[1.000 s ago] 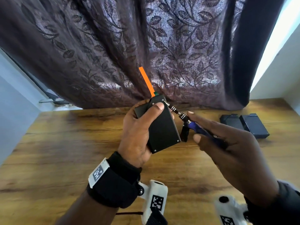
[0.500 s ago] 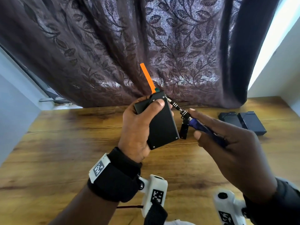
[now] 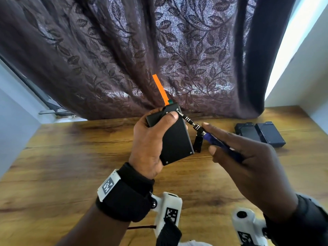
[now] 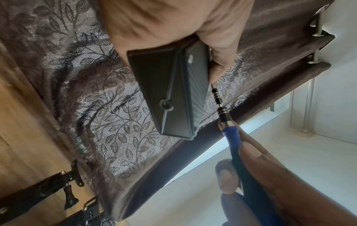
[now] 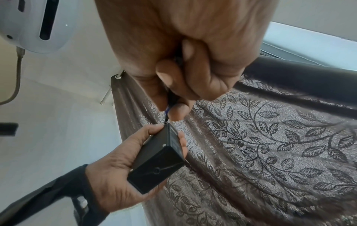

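while the bit meets a screw

as i hold the black box (image 3: 177,139) above the tabletop (image 3: 71,166), my left grip (image 3: 149,139) wraps round it and my right grip (image 3: 248,160) pinches the blue screwdriver (image 3: 213,141), bit at the upper corner screw (image 3: 177,109). i judge this the screw-turning step; the next move calls for a seated, square bit while twisting. the box is closed, its inside hidden; an orange strip (image 3: 160,89) pokes from its top end. two black cases (image 3: 260,133) lie on the tabletop, contents unseen.

Head downward, wrists perhaps upward, sharing box (image 3: 177,137)
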The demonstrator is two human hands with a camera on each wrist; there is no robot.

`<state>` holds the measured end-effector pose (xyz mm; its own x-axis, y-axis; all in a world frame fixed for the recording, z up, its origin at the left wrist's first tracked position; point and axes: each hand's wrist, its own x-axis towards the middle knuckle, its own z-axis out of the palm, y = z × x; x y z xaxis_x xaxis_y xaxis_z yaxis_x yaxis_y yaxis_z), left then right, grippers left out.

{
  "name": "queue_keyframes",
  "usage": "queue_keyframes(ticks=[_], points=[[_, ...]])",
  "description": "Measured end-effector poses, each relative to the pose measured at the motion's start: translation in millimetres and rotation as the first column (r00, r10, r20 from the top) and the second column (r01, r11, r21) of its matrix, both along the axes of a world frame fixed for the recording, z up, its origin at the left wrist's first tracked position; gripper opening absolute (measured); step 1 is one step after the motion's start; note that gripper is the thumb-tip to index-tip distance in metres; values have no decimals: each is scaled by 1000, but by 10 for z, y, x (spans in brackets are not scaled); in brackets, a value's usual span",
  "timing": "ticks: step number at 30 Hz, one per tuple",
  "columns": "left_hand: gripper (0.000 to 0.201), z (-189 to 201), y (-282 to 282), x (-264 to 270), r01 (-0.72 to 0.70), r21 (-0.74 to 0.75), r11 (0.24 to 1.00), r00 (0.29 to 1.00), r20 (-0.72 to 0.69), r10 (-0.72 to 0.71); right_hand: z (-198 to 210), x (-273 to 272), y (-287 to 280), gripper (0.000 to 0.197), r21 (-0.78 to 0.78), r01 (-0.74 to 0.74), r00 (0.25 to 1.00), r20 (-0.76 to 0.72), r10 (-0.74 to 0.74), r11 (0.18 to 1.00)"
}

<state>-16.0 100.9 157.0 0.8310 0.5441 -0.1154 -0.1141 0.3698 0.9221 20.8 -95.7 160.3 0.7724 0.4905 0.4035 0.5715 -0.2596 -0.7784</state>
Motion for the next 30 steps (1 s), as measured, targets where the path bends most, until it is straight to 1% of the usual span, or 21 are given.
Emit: queue_keyframes(ticks=[6, 11, 13, 15, 16, 18, 19, 22, 23, 25, 27, 28, 30], points=[[42, -30, 22, 7, 9, 13, 1000, 1000, 10, -9, -1, -11, -8, 43, 22, 11, 1000, 18, -12, 1000], [55, -57, 23, 10, 4, 62, 998, 1000, 8, -5, 45, -46, -14, 42, -14, 3, 1000, 8, -3, 1000], [57, -65, 19, 18, -28, 116, 993, 1000, 9, 27, 85, -66, -22, 42, -39, 7, 1000, 11, -7, 999], [55, -67, 27, 21, -75, 223, 972, 997, 28, 70, 163, -88, -51, 46, -95, 22, 1000, 24, -20, 995], [53, -64, 39, 17, -91, 285, 954, 996, 34, 85, 209, -88, -72, 47, -147, 27, 999, 31, -22, 989], [47, -75, 71, -3, -84, 404, 911, 996, 24, 82, 316, -66, -119, 47, -297, 33, 998, 54, -18, 954], [43, -82, 86, -13, -68, 448, 892, 998, 16, 68, 385, -51, -139, 46, -369, 51, 996, 88, -20, 928], [38, -91, 110, -50, 0, 553, 833, 1000, -17, 11, 624, -54, -149, 42, -509, 142, 965, 261, -5, 849], [36, -92, 116, -60, 12, 578, 816, 1000, -22, 1, 671, -63, -145, 41, -534, 152, 953, 303, 21, 831], [31, -91, 117, -76, 35, 590, 807, 999, -28, -22, 698, -79, -136, 33, -587, 177, 934, 353, 53, 790], [27, -78, 124, -92, 48, 590, 806, 999, -31, -37, 693, -82, -110, 27, -647, 220, 936, 352, 30, 730], [27, -65, 131, -103, 51, 593, 803, 999, -31, -41, 692, -86, -98, 26, -644, 246, 936, 353, -3, 724], [29, -40, 133, -114, 57, 614, 788, 998, -33, -46, 684, -110, -102, 21, -598, 285, 923, 382, -47, 749]])
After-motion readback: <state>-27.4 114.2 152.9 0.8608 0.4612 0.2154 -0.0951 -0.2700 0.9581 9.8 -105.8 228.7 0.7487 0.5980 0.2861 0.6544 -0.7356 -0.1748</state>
